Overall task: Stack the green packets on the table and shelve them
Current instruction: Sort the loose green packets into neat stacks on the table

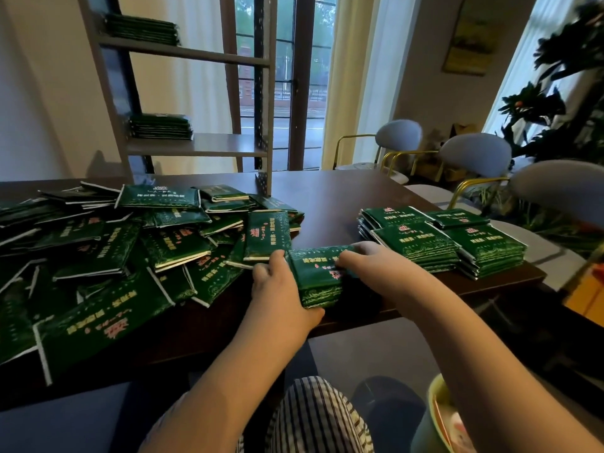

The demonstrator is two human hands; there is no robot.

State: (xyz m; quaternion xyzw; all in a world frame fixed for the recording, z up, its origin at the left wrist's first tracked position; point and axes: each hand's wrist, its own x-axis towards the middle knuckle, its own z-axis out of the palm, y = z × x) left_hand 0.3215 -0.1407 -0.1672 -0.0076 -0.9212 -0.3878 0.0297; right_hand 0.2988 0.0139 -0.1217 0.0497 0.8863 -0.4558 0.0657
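Note:
A small stack of green packets (pixel 318 277) sits at the near edge of the dark table (pixel 333 197). My left hand (pixel 281 286) grips its left end, thumb along the front side. My right hand (pixel 366 256) holds the right end, fingers curled over the top packet. A loose heap of green packets (pixel 130 243) covers the left half of the table. Neat stacks of packets (pixel 438 238) stand on the right. The shelf unit (pixel 196 145) behind the table holds one stack on the lower board (pixel 161 125) and another on the upper board (pixel 142 29).
Three grey chairs with gold frames (pixel 474 158) line the table's right side. A leafy plant (pixel 562 93) stands at the far right by the window. A pale green container (pixel 438 420) sits near my right elbow. Bare tabletop lies between the heap and the right stacks.

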